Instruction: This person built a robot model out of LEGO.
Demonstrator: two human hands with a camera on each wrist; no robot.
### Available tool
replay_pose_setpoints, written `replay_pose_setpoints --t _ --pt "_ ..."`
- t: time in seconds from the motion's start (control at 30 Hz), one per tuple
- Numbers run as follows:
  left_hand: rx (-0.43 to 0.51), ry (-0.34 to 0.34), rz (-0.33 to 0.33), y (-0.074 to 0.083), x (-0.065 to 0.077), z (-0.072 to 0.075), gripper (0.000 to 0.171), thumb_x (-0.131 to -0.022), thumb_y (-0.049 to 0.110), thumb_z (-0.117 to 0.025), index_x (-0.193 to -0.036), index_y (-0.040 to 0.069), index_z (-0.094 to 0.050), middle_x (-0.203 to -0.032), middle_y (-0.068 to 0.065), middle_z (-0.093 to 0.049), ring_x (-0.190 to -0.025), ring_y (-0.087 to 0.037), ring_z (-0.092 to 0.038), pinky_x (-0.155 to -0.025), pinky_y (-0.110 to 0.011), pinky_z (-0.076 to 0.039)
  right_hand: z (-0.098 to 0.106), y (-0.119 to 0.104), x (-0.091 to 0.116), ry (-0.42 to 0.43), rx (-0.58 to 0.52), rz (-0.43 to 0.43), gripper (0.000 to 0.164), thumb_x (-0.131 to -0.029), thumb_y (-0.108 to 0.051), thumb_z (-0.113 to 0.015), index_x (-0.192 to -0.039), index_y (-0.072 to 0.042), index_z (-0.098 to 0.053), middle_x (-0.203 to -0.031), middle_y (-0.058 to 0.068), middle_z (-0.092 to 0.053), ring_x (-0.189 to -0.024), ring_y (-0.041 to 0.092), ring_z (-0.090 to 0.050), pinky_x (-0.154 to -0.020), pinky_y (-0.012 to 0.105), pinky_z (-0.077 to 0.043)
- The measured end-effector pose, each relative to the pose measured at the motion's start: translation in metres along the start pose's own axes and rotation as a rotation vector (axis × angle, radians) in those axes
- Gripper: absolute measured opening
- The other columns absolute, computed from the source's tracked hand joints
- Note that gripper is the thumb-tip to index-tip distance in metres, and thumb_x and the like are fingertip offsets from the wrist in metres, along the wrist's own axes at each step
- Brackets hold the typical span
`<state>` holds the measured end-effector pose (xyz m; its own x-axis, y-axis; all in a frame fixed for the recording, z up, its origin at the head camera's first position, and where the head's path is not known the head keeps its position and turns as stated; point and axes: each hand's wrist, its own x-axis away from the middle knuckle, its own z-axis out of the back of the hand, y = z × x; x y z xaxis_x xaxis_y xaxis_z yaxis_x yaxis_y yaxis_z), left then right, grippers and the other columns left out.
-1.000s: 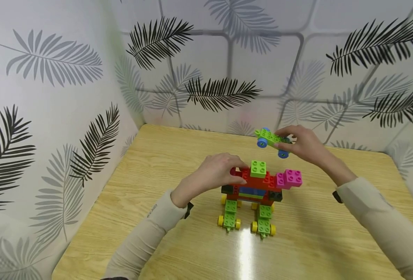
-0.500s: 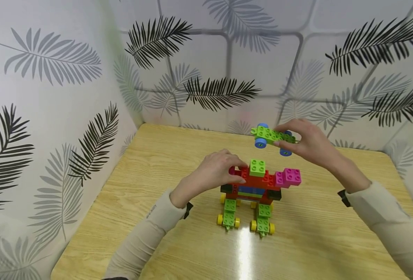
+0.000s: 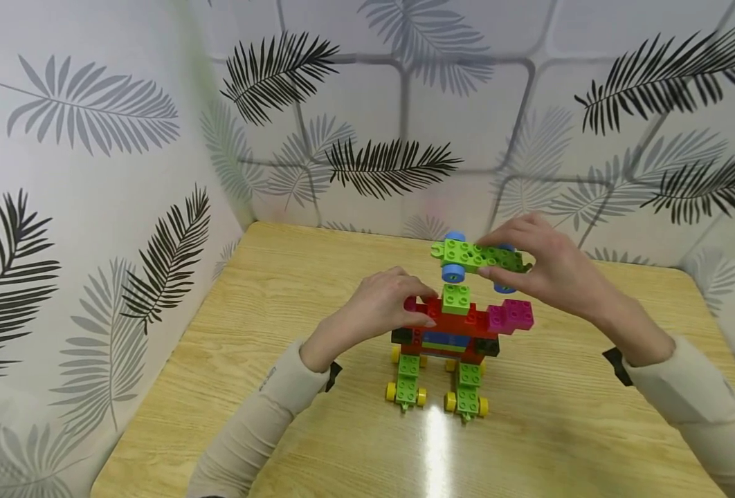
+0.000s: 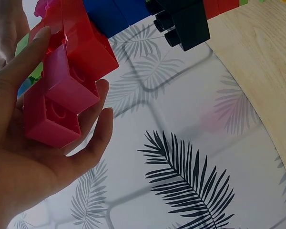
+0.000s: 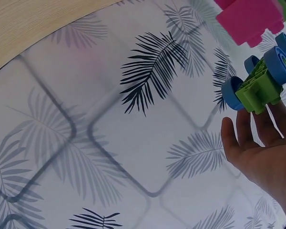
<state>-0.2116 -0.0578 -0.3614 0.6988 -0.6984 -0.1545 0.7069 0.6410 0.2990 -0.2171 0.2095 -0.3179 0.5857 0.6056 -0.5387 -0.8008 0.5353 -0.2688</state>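
Observation:
A toy-brick build with a red body [image 3: 451, 323] stands on legs of green wheeled bases [image 3: 407, 379] with yellow wheels. Pink bricks [image 3: 517, 315] jut from its right end, and a lime brick [image 3: 456, 299] sits on top. My left hand [image 3: 380, 304] grips the left end; in the left wrist view thumb and fingers lie around reddish-pink bricks [image 4: 69, 86]. Just above and behind the lime brick, my right hand [image 3: 548, 270] pinches a green wheeled base [image 3: 464, 254] with blue wheels by its right part. The right wrist view shows this base's underside [image 5: 260, 88] above the fingers.
The build stands on a wooden table [image 3: 268, 304]. Leaf-patterned walls [image 3: 367, 97] close off the back and the left side. Black bricks [image 3: 487, 346] stick out from the build's sides below the red body.
My right hand has brought the blue-wheeled base left and lower, toward the lime brick, and turned it more level. My left hand keeps its grip on the build.

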Motion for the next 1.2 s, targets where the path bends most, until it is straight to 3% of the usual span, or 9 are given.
replay_pose_setpoints --t 0.13,0.4,0.57,0.7,0.93,1.2 --pt "0.02 0.001 0.003 0.0 0.001 0.001 0.042 -0.082 0.042 -0.075 -0.116 0.016 -0.071 -0.109 0.003 -0.07 -0.091 -0.014 -0.055 -0.067 -0.022 -0.045 0.0 -0.01 0.001 -0.029 -0.012 0.009 0.039 -0.074 -0.013 -0.083 -0.11 -0.01 -0.07 -0.103 -0.002 -0.067 -0.098 0.014 -0.05 -0.078 0.028 -0.044" --pt "0.061 -0.027 0.071 0.0 0.0 0.001 0.037 -0.081 0.041 -0.076 -0.105 0.014 -0.073 -0.092 0.004 -0.067 -0.08 -0.012 -0.05 -0.061 -0.022 -0.042 -0.009 -0.02 0.003 -0.082 -0.04 -0.012 0.038 -0.073 -0.012 -0.083 -0.11 -0.012 -0.07 -0.103 -0.005 -0.066 -0.1 0.013 -0.05 -0.076 0.031 -0.048" --pt "0.1 -0.065 0.118 -0.002 -0.001 0.001 0.041 -0.081 0.042 -0.077 -0.107 0.011 -0.072 -0.096 0.001 -0.067 -0.086 -0.014 -0.056 -0.068 -0.025 -0.047 -0.013 -0.024 0.003 -0.082 -0.056 0.006 0.038 -0.073 -0.012 -0.083 -0.109 -0.012 -0.071 -0.102 -0.005 -0.066 -0.097 0.013 -0.051 -0.076 0.031 -0.046" --pt "0.2 -0.083 0.13 -0.007 -0.001 0.0 0.04 -0.081 0.037 -0.077 -0.11 0.01 -0.068 -0.098 -0.001 -0.067 -0.087 -0.014 -0.059 -0.072 -0.026 -0.049 -0.014 -0.028 0.001 -0.093 -0.048 0.029 0.038 -0.074 -0.013 -0.083 -0.109 -0.011 -0.071 -0.101 -0.004 -0.066 -0.094 0.013 -0.051 -0.075 0.031 -0.046" --pt "0.451 -0.083 0.07 -0.021 0.0 -0.003 0.033 -0.081 0.025 -0.079 -0.107 0.009 -0.068 -0.093 0.002 -0.069 -0.078 -0.01 -0.058 -0.068 -0.021 -0.049 -0.012 -0.035 -0.003 -0.098 0.004 0.035 0.037 -0.072 -0.017 -0.085 -0.105 -0.008 -0.072 -0.095 -0.002 -0.066 -0.088 0.013 -0.052 -0.069 0.033 -0.048" --pt "0.543 -0.074 0.035 -0.028 0.003 -0.003 0.03 -0.081 0.02 -0.078 -0.105 0.006 -0.067 -0.086 0.001 -0.066 -0.069 -0.01 -0.053 -0.06 -0.019 -0.047 -0.011 -0.044 -0.009 -0.125 0.037 0.001 0.032 -0.072 -0.017 -0.085 -0.101 -0.007 -0.074 -0.088 -0.002 -0.066 -0.082 0.014 -0.052 -0.065 0.032 -0.047"
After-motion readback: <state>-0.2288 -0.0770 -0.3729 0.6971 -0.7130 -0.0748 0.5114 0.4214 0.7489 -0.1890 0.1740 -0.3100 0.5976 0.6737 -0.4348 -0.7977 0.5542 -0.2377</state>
